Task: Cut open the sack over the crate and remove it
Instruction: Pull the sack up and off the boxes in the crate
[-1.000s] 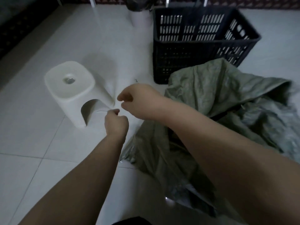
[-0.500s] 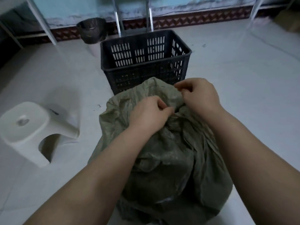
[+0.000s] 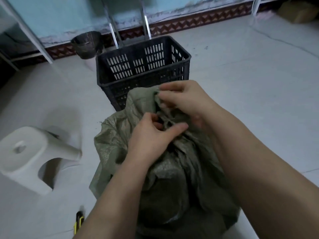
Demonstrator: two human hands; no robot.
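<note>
I see the green sack (image 3: 165,169) bunched at frame centre, my left hand (image 3: 151,137) and right hand (image 3: 186,102) both pinching its gathered neck. At 12 o'clock stands a black crate (image 3: 143,69), touching the sack; a white stool (image 3: 32,152) at 9, a yellow cutter (image 3: 78,221) at 7.

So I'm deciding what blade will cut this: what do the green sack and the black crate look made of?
The green sack looks like woven plastic sacking: matte, with a fine weave grain and stiff creases where both hands bunch it, left hand, right hand. The black crate appears to be rigid moulded plastic, with slotted walls and a thick, even rim.
</note>
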